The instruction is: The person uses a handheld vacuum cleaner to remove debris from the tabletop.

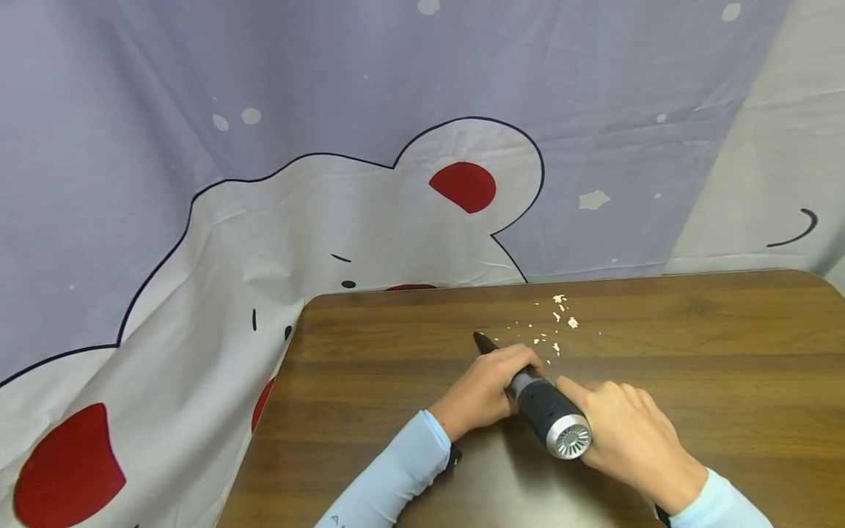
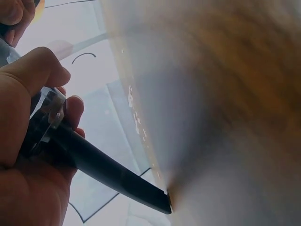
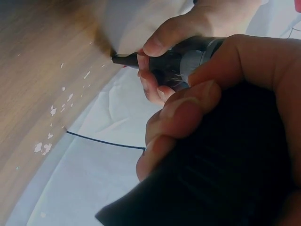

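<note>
A black handheld vacuum cleaner (image 1: 544, 411) with a silver vented end lies aslant above the wooden table. Its narrow nozzle (image 2: 113, 174) points away to the left, its tip at the tabletop. My left hand (image 1: 487, 385) curls around the front part, just behind the nozzle. Farther back, my right hand (image 1: 630, 433) grips the dark body, whose near part (image 3: 230, 160) fills much of the right wrist view. Small white scraps (image 1: 557, 317) are scattered on the table, to the right of the nozzle tip.
The wooden table (image 1: 370, 345) has rounded corners at its back edge. Behind it hangs a pale curtain (image 1: 317, 220) with cartoon shapes, which also drapes down along the table's left side. A tiny blue speck lies right of the scraps.
</note>
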Motion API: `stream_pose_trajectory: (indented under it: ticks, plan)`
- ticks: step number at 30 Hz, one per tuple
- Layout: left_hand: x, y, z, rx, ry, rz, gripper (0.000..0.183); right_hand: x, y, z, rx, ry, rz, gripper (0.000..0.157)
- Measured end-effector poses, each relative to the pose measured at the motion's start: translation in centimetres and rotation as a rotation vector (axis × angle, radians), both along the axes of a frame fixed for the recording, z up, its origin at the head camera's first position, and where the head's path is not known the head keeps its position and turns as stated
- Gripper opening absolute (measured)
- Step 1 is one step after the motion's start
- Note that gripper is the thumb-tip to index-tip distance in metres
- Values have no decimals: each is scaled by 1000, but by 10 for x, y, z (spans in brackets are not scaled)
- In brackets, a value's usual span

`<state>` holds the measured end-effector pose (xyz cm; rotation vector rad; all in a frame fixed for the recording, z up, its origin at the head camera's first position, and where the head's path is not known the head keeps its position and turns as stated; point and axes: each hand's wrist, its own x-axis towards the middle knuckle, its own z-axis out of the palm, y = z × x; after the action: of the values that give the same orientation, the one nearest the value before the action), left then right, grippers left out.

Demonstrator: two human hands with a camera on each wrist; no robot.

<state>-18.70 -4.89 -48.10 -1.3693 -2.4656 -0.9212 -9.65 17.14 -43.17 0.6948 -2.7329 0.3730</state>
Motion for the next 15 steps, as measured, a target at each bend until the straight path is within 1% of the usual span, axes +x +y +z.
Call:
stream_pose_trajectory:
  ticks: [5, 9, 12, 15]
  plan:
    - [-1, 1, 1, -5, -1, -3, 55, 0, 1, 0, 2, -12, -9, 36]
    - [1, 3, 0, -9, -6, -3, 55, 3, 2, 0, 7, -16, -14, 37]
    - [2, 4, 0, -23, 2, 4, 55, 5, 3, 0, 14, -1, -15, 38]
    - [4, 5, 1, -37, 10, 1, 54, 9, 4, 0, 19, -6, -22, 38]
